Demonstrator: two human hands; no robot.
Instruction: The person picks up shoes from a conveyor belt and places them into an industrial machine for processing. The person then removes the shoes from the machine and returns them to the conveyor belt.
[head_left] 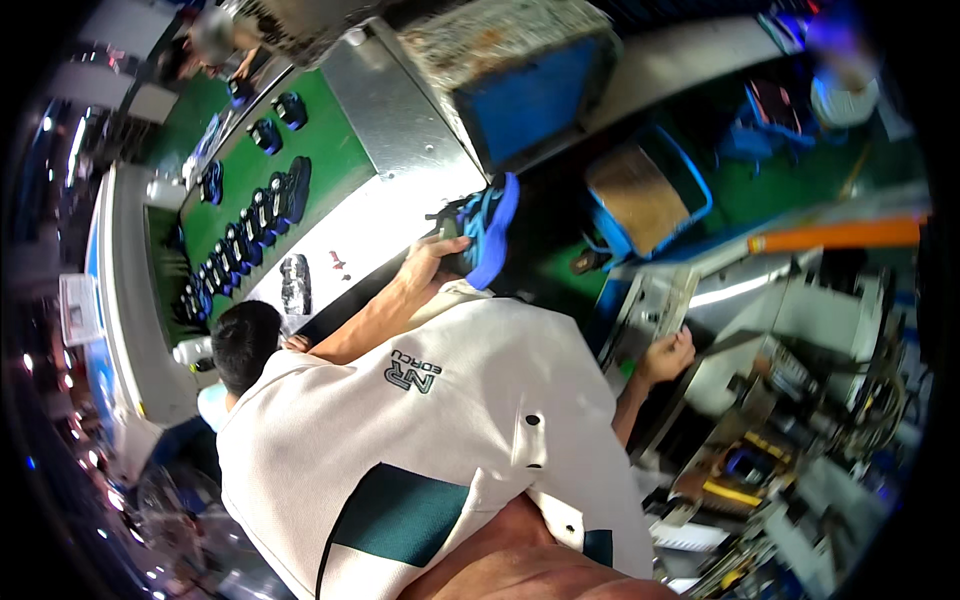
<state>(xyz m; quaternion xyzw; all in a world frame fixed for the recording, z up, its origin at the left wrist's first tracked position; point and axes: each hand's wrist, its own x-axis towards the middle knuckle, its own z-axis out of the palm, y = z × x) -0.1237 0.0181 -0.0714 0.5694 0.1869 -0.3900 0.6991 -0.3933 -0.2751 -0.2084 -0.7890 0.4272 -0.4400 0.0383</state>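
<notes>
A blue and black shoe with a bright blue-violet sole [490,232] is in my left hand [432,258], the fingers wrapped round its side and the sole turned outward to the right. It is held up at the corner of the metal-topped workbench [375,222]. On the other side, my right hand [665,357] is beside a pale metal bar [678,300] on the machine. Its fingers are curled together, and what they may hold cannot be made out.
Several dark shoes [245,238] stand in a row on the green conveyor belt [335,130]. A silvery shoe-shaped piece [296,284] lies on the bench. A co-worker's dark-haired head [247,345] is close at my left. A blue-framed chair [645,200] and a machine [790,390] are at the right.
</notes>
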